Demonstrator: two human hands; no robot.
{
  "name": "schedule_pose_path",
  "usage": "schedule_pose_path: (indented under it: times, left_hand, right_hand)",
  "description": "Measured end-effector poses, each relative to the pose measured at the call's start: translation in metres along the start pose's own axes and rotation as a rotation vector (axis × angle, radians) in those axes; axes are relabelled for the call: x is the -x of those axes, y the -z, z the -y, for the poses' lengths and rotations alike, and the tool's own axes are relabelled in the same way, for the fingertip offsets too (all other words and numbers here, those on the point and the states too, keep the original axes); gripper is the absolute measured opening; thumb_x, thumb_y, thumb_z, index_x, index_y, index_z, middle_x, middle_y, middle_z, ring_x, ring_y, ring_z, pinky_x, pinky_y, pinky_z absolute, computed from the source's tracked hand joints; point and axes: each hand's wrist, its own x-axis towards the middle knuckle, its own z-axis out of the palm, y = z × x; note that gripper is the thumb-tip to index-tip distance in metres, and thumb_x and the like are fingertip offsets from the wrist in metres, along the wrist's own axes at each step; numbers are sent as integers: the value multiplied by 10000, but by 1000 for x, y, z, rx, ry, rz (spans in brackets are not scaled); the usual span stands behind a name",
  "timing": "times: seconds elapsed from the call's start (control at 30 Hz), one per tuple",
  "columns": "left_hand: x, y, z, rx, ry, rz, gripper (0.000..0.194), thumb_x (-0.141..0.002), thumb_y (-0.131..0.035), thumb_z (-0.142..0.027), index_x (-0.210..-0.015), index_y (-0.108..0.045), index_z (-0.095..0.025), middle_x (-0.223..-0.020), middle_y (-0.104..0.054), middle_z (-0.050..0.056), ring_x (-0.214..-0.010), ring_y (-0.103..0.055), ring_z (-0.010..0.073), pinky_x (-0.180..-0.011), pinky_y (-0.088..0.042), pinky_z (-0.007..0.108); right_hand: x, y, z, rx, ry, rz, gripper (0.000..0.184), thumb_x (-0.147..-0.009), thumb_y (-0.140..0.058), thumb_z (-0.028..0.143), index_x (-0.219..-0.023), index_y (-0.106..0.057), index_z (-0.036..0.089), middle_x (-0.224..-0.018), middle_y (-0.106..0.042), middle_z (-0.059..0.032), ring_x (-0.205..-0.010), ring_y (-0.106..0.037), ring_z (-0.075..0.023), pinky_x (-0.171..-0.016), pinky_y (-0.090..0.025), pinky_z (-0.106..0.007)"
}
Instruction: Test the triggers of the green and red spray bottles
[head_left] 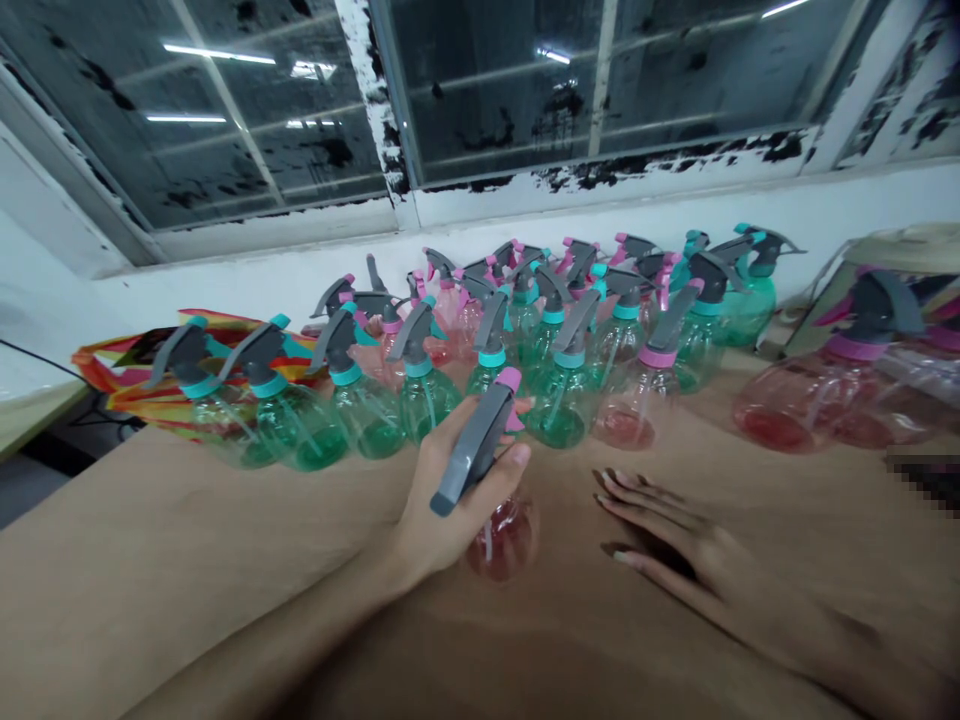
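Observation:
My left hand is closed around the neck of a pink spray bottle with a grey trigger head and a pink nozzle. Its clear pink body shows below my fingers, close above or on the tabletop; contact is hard to tell. To the right, my right hand rests with fingers stretched out over the wooden table, holding nothing. Just beyond both hands stand green spray bottles with turquoise collars, and another pink spray bottle stands at the right end of that front row.
More spray bottles crowd behind, against the white wall below the windows. Large-looking pink bottles stand at the right, beside a pale box. A colourful bag lies at the back left, near the table's left edge.

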Motion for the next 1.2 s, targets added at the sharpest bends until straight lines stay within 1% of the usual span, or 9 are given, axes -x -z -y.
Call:
schedule_pose_path:
  times: [0.13,0.23,0.4,0.57,0.73,0.83,0.93,1.07,1.2]
  left_hand:
    - [1,-1,1,-29,-42,21,210,-835,-498,-329,-1022,-525,-237,-737,-556,-4,-646,-550,160,-620,-474,289]
    - [-1,-1,0,-51,-69,3,167,-815,-507,-317,-956,-528,-229,-733,-546,-3,-656,-543,165,-620,-472,293]
    - [-3,0,1,-74,-115,11,145,-795,-511,-303,-919,-532,-230,-707,-538,-4,-633,-531,167,-568,-455,287]
    - [-3,0,0,-112,-112,12,163,-800,-509,-301,-941,-544,-228,-718,-526,-1,-641,-524,167,-589,-456,295]
    - [-5,1,-3,-95,-108,51,184,-777,-505,-298,-935,-561,-223,-687,-521,-6,-545,-485,145,-500,-432,271]
    - [-5,3,-5,-95,-110,70,131,-790,-496,-301,-884,-544,-223,-675,-517,-13,-526,-465,136,-500,-422,266]
    - [-5,5,-10,-104,-86,79,84,-812,-489,-304,-812,-525,-228,-662,-502,-21,-564,-483,139,-533,-430,257]
    - [-4,5,-12,-92,-77,105,106,-835,-473,-314,-816,-526,-224,-683,-505,-22,-568,-488,126,-525,-432,237]
    - [-3,4,-8,-82,-82,88,149,-838,-479,-332,-760,-510,-210,-659,-473,-30,-521,-454,105,-480,-412,225]
  right_hand:
    - [1,-2,-3,-11,4,-2,516,-878,-469,401,-1367,-364,273,-1420,-388,-4,-1301,-336,-214,-1074,-309,-438]
    - [1,-4,-5,-31,10,-12,524,-870,-482,401,-1368,-360,288,-1418,-390,-1,-1297,-342,-226,-1071,-310,-454]
    - [1,-4,-7,-24,17,-3,517,-872,-482,398,-1364,-367,286,-1420,-387,2,-1304,-329,-223,-1074,-305,-452]
    - [2,-3,-6,-29,7,-14,519,-871,-483,396,-1365,-365,291,-1417,-391,6,-1302,-333,-224,-1069,-315,-451]
    - [1,-2,-6,-6,18,6,520,-875,-473,407,-1367,-362,283,-1423,-381,5,-1304,-331,-220,-1072,-308,-454]
    - [1,-1,-4,-11,9,-10,522,-875,-476,403,-1369,-355,289,-1420,-386,5,-1302,-333,-219,-1070,-314,-449]
    - [1,-1,-3,-19,4,-11,521,-872,-481,402,-1367,-358,296,-1419,-387,10,-1300,-335,-219,-1071,-315,-444]
    - [1,-3,-6,-38,15,2,532,-866,-486,411,-1369,-353,300,-1421,-385,8,-1300,-336,-229,-1066,-317,-458]
    - [1,-4,-7,-19,15,6,529,-874,-474,410,-1373,-347,292,-1425,-378,7,-1301,-335,-218,-1068,-320,-446]
